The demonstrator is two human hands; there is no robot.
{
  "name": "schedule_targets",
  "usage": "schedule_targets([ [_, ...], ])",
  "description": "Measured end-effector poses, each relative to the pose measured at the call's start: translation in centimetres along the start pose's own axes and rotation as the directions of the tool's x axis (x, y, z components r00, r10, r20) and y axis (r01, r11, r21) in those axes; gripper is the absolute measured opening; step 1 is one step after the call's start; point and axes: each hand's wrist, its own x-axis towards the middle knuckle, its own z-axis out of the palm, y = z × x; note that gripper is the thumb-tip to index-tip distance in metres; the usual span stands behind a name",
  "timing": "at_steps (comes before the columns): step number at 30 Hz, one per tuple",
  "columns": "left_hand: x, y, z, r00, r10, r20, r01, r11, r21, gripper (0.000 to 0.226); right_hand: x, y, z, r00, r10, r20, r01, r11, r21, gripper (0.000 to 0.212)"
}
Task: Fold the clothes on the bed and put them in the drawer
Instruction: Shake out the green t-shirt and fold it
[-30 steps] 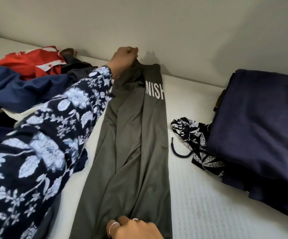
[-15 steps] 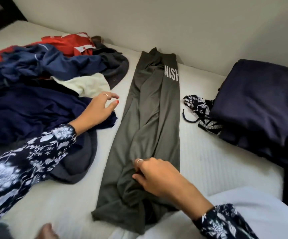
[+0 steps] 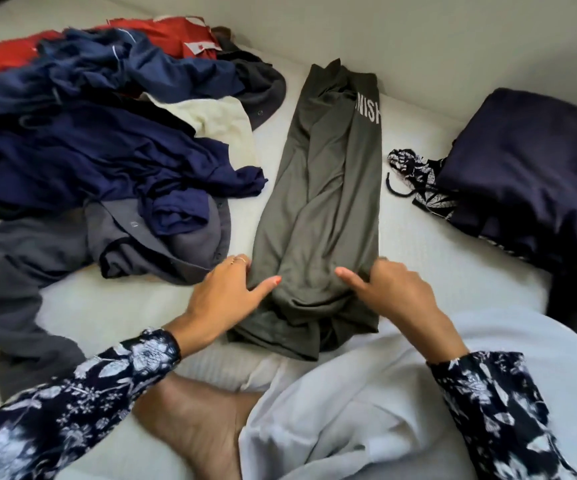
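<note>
1. Olive garment point(image 3: 318, 202) – folded into a long strip, lies on the bed point(image 3: 436, 265), running from the person toward the wall point(image 3: 418, 36); white letters "NISH" near its far end.
2. Left hand point(image 3: 226, 296) grips the garment's near left edge, thumb on top, fingers curled at the edge; rings on the fingers.
3. Right hand point(image 3: 396, 292) grips the near right edge, thumb lying on the cloth, fingers curled round the side.
4. Left of the garment – loose pile point(image 3: 100, 143) of navy, red, cream and grey clothes, unfolded.
5. Right of the garment: folded navy stack point(image 3: 529, 174), with a black-and-white print piece point(image 3: 415, 178) under its near-left edge, cord sticking out.
6. Near end of the garment touches the person's light trousers point(image 3: 366, 393); bare foot point(image 3: 197, 424) just below it.
7. Both sleeves dark floral print.
</note>
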Motion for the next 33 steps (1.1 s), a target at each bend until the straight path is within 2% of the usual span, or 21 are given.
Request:
schedule_targets([
  [1,-0.5,0.1,0.8,0.999,0.043,-0.024,-0.044,0.999,-0.027,0.043,-0.3,-0.3,0.8,0.999,-0.027,0.034,0.027,1.000,0.011,0.067],
  [3,-1.2,0.5,1.5,0.994,0.101,-0.042,-0.106,0.984,-0.145,0.029,-0.8,-0.9,2.1,0.992,-0.111,0.064,0.109,0.993,0.035,0.049],
  [5,-1.8,1.0,1.6,0.997,0.071,-0.010,-0.070,0.937,-0.341,0.022,-1.2,-1.2,2.7,0.985,-0.159,0.060,0.154,0.985,0.081,0.033],
  [8,-2.5,1.3,1.1,0.992,-0.062,0.111,0.120,0.753,-0.646,0.020,-1.6,-1.0,2.9,0.985,-0.171,0.012,0.159,0.934,0.319,0.024],
  [9,-2.7,1.4,0.7,0.984,-0.088,0.153,0.171,0.677,-0.716,0.016,-1.9,-1.1,2.7,0.988,-0.156,0.007,0.137,0.887,0.442,0.021],
  [11,-3.2,1.7,0.0,0.964,-0.111,0.240,0.261,0.548,-0.795,0.019,-2.6,-1.4,2.2,0.991,-0.115,0.073,0.029,0.705,0.709,0.018],
  [13,-3.8,2.2,-0.9,0.946,-0.089,0.312,0.315,0.476,-0.821,0.038,-3.4,-1.4,1.9,0.983,-0.101,0.151,-0.075,0.535,0.841,0.027],
  [16,-5.0,2.6,-2.9,0.922,0.006,0.386,0.349,0.413,-0.841,0.051,-5.2,-0.9,1.1,0.978,-0.128,0.165,-0.079,0.506,0.859,0.026],
  [20,-6.9,2.4,-5.0,0.883,0.124,0.453,0.367,0.417,-0.831,0.062,-8.3,0.3,-0.9,0.957,-0.186,0.224,-0.129,0.421,0.898,0.023],
  [23,-8.9,2.3,-5.5,0.882,0.174,0.439,0.345,0.397,-0.850,0.072,-10.4,0.5,-1.9,0.927,-0.245,0.285,-0.160,0.429,0.889,0.038],
  [25,-9.5,2.6,-6.0,0.873,0.188,0.451,0.350,0.404,-0.845,0.064,-10.9,0.5,-2.6,0.919,-0.273,0.284,-0.141,0.445,0.884,0.046],
  [26,-9.5,2.8,-6.4,0.854,0.207,0.477,0.376,0.387,-0.842,0.052,-10.9,0.6,-2.9,0.919,-0.281,0.276,-0.128,0.450,0.884,0.046],
  [29,-7.9,3.4,-7.9,0.817,0.205,0.540,0.476,0.290,-0.830,0.023,-10.2,0.5,-4.2,0.912,-0.332,0.243,-0.105,0.383,0.918,0.022],
  [30,-6.8,3.9,-8.5,0.824,0.195,0.532,0.481,0.256,-0.839,0.020,-9.6,0.3,-4.9,0.913,-0.338,0.228,-0.104,0.348,0.932,0.012],
  [33,-1.0,5.7,-10.7,0.875,0.124,0.469,0.455,0.123,-0.882,0.018,-4.6,-0.3,-7.7,0.928,-0.301,0.220,-0.186,0.137,0.973,0.020],
])
